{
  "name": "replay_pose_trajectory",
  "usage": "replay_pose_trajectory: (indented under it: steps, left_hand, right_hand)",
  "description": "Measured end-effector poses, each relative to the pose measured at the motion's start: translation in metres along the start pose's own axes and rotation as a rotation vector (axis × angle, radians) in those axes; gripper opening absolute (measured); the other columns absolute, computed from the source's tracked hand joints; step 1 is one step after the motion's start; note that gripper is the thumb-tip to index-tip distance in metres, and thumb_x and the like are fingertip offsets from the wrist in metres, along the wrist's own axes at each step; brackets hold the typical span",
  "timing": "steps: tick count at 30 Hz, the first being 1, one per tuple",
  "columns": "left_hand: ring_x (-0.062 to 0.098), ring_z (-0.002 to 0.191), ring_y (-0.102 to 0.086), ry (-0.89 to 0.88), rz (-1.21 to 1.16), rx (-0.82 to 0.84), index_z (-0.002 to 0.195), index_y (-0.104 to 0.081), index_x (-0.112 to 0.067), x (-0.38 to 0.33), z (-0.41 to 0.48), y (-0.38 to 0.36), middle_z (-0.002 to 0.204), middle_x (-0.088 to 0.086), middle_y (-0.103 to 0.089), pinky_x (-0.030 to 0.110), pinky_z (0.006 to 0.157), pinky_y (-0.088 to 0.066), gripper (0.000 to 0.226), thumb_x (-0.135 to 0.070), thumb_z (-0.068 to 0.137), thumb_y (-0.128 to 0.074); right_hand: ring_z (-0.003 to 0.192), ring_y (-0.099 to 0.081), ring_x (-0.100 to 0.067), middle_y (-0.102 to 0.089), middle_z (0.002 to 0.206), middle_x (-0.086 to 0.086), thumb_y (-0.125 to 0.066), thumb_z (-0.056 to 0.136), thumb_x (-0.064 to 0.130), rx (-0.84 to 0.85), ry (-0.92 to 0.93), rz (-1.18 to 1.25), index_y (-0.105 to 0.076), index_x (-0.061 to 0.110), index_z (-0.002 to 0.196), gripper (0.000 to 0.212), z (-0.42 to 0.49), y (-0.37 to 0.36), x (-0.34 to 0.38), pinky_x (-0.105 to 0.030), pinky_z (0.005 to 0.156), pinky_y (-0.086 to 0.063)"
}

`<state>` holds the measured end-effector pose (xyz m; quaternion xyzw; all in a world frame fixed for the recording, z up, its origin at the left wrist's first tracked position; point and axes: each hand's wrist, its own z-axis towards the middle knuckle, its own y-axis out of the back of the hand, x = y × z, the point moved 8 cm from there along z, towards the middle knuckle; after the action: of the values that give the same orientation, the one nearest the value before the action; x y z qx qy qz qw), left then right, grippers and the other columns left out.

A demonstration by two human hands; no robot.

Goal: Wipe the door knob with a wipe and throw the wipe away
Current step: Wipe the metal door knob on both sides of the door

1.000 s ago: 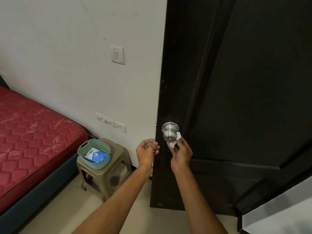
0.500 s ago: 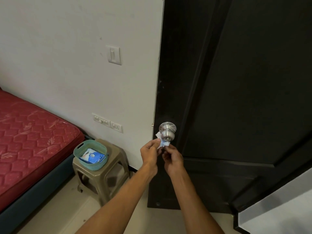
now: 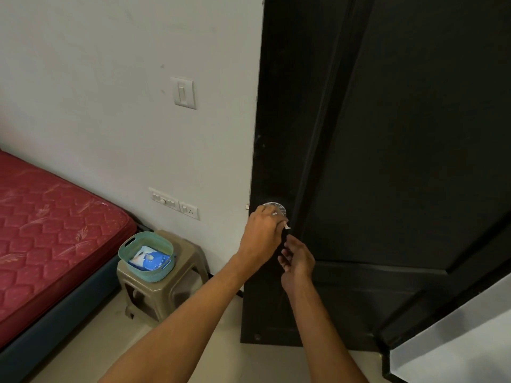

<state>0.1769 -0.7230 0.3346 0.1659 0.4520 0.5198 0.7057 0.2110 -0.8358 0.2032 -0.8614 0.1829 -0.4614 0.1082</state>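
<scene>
Off to my left sits the red quilted mattress, and beside it the beige plastic stool carrying a teal plastic basket with a blue and white packet of wipes inside; I take that basket as the likeliest place for the used wipe, though I see no proper bin. My left hand is closed over the round silver metal door knob on the black wooden door, pressing the small white wipe against it; only a corner of the wipe pokes out past my fingers, and most of the knob is hidden under my palm. To do this well I should twist my wrist so the wipe travels around the whole knob, including the neck near the door, with firm pressure so it does not slip. My right hand hovers just below, loosely open and empty, ready to steady the door if it swings.
</scene>
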Motion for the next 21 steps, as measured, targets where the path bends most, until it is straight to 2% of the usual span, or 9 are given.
replay_pose_trajectory:
  steps: [2,5,7,9,12,15,18,21]
  left_hand:
    - [0.017,0.127,-0.053,-0.020,0.024,0.013,0.124,-0.069,-0.017,0.002,0.000,-0.001,0.131,0.002,-0.065,0.029,0.109,-0.038,0.027,-0.023,0.103,-0.054]
    - [0.017,0.127,-0.055,-0.048,-0.025,0.040,0.131,-0.062,-0.015,0.001,-0.001,-0.002,0.134,0.004,-0.064,0.029,0.109,-0.042,0.031,-0.019,0.102,-0.054]
    - [0.016,0.118,-0.061,-0.014,-0.204,0.040,0.135,-0.051,-0.013,0.003,-0.001,-0.001,0.129,0.006,-0.063,0.019,0.100,-0.047,0.035,-0.013,0.100,-0.055]
    - [0.009,0.107,-0.063,0.068,-0.440,-0.001,0.134,-0.041,-0.016,0.008,-0.001,0.002,0.123,0.002,-0.057,0.014,0.089,-0.051,0.043,-0.010,0.096,-0.059]
    - [0.011,0.104,-0.061,0.140,-0.649,-0.142,0.126,-0.036,-0.022,0.016,-0.004,0.013,0.120,-0.004,-0.049,0.022,0.086,-0.056,0.045,-0.020,0.089,-0.062]
    - [0.012,0.105,-0.062,0.229,-0.698,-0.270,0.123,-0.038,-0.027,0.029,-0.016,0.019,0.116,-0.011,-0.049,0.021,0.084,-0.056,0.049,-0.005,0.085,-0.060]
    - [0.012,0.109,-0.058,0.360,-0.625,-0.369,0.122,-0.043,-0.024,0.049,-0.032,0.020,0.117,-0.008,-0.050,0.024,0.089,-0.056,0.050,0.004,0.082,-0.055]
    - [0.015,0.106,-0.058,0.378,-0.557,-0.394,0.120,-0.048,-0.021,0.057,-0.041,0.023,0.116,-0.005,-0.054,0.032,0.086,-0.058,0.047,0.007,0.084,-0.054]
  right_hand:
    - [0.097,-0.063,-0.019,-0.069,0.110,-0.002,-0.061,0.094,0.010,-0.029,0.087,-0.006,-0.073,0.021,0.101,0.018,-0.001,0.003,0.012,-0.037,0.083,-0.053]
    - [0.105,-0.064,-0.014,-0.066,0.111,0.002,-0.058,0.096,0.005,0.005,0.496,-0.189,-0.071,0.022,0.105,0.023,-0.016,-0.003,0.060,-0.036,0.091,-0.055]
    - [0.102,-0.064,-0.004,-0.065,0.113,0.002,-0.059,0.097,0.008,0.155,0.794,-0.390,-0.071,0.017,0.109,0.019,-0.034,-0.024,0.091,-0.024,0.088,-0.056]
    - [0.100,-0.064,-0.002,-0.064,0.115,0.001,-0.060,0.098,0.010,0.339,0.917,-0.602,-0.071,0.012,0.113,0.019,-0.044,-0.050,0.101,-0.019,0.084,-0.056]
    - [0.102,-0.065,-0.009,-0.064,0.116,-0.001,-0.062,0.098,0.013,0.512,0.971,-0.845,-0.071,0.011,0.118,0.022,-0.049,-0.079,0.096,-0.024,0.086,-0.057]
    - [0.104,-0.063,-0.013,-0.064,0.117,-0.003,-0.067,0.094,0.016,0.526,1.040,-0.962,-0.072,0.011,0.119,0.025,-0.048,-0.089,0.088,-0.024,0.087,-0.054]
    - [0.100,-0.064,-0.010,-0.067,0.110,-0.001,-0.071,0.090,0.013,0.453,0.953,-0.835,-0.076,0.010,0.107,0.018,-0.032,-0.073,0.090,-0.011,0.078,-0.051]
    - [0.098,-0.069,-0.011,-0.073,0.101,0.003,-0.069,0.092,0.008,0.349,0.776,-0.626,-0.078,0.014,0.100,0.014,-0.011,-0.047,0.087,-0.017,0.081,-0.054]
